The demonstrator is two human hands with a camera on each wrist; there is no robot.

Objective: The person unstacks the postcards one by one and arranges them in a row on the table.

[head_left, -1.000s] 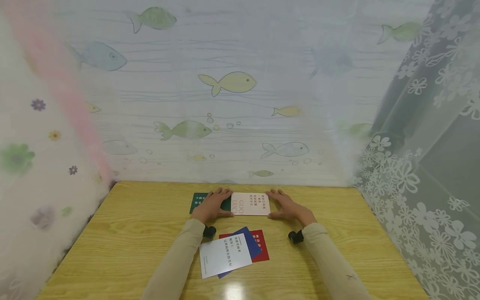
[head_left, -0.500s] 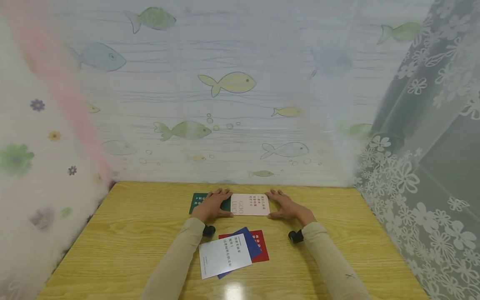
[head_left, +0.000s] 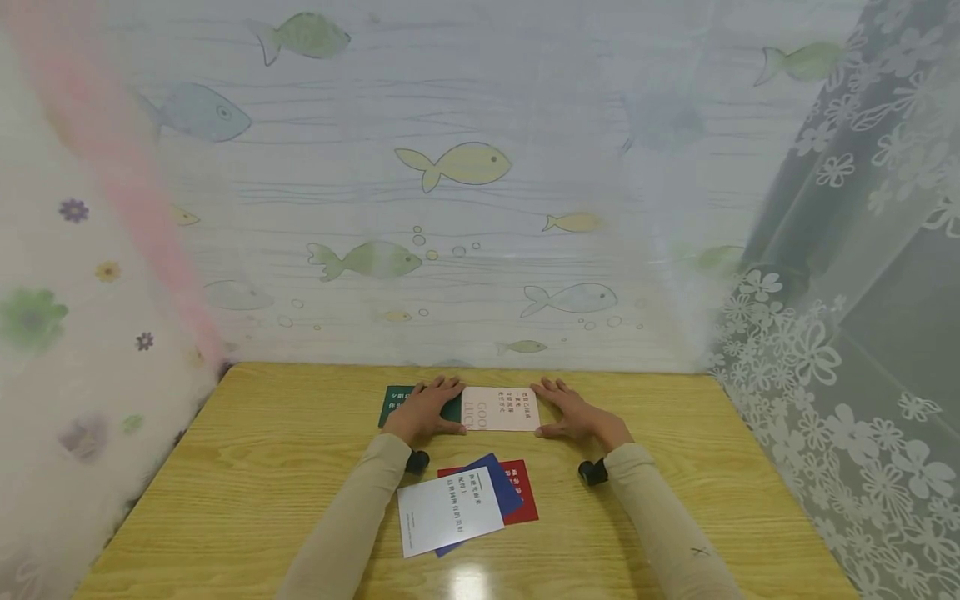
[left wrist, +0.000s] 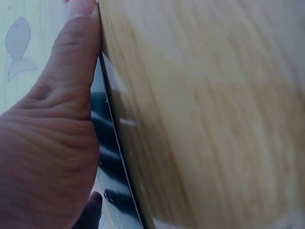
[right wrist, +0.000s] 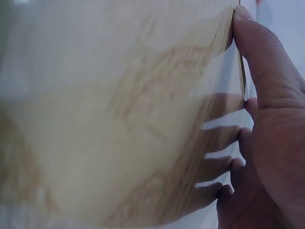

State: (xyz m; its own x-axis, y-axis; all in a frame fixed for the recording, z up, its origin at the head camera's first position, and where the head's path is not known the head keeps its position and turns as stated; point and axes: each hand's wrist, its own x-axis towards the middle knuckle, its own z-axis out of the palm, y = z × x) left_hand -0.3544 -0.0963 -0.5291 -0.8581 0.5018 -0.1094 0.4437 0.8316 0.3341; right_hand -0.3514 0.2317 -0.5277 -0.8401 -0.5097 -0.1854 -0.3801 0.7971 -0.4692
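Observation:
A pale pink card (head_left: 501, 409) with printed text lies flat on the wooden table (head_left: 262, 467), near its far edge. My left hand (head_left: 423, 411) rests flat on a dark green card (head_left: 396, 401) just left of it, thumb against the pink card's left edge. My right hand (head_left: 573, 411) lies flat at the pink card's right edge, fingers straight. In the left wrist view, my left hand (left wrist: 47, 143) and thumb press beside the dark card (left wrist: 112, 162). The right wrist view shows my right hand (right wrist: 271, 143) flat on the glossy surface, which reflects the fingers.
Nearer me lie a white card (head_left: 450, 510), a blue card (head_left: 498, 483) and a red card (head_left: 522, 493), overlapping. A fish-patterned sheet (head_left: 450, 208) hangs behind the table, with floral curtains (head_left: 847, 333) at the right and left.

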